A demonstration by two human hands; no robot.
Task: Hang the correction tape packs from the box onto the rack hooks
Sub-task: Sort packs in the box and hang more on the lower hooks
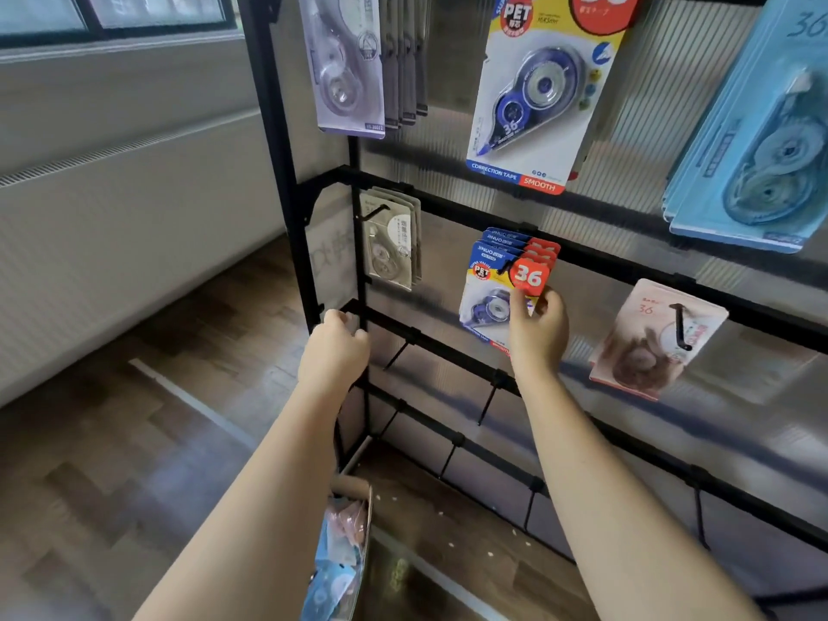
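Blue-and-yellow pack (493,293) pinched low by my right hand (537,333), steadying it on the hook (506,265) just above my fingertips. Left hand (334,351) curls round the rack bar (430,342), bracing me.

Correction tape packs (506,284) are hung in stacks from the hooks (681,327) of a black wire rack (627,266), which is stood on a wood-pattern floor (112,441) beside a cardboard box (354,490).

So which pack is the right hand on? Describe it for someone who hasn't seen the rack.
On the black rack, take the middle rail with three hanging stacks. The right hand holds the front pack of the centre stack: blue and yellow card, red "36" circle. Its neighbours are a grey stack and a pink pack.
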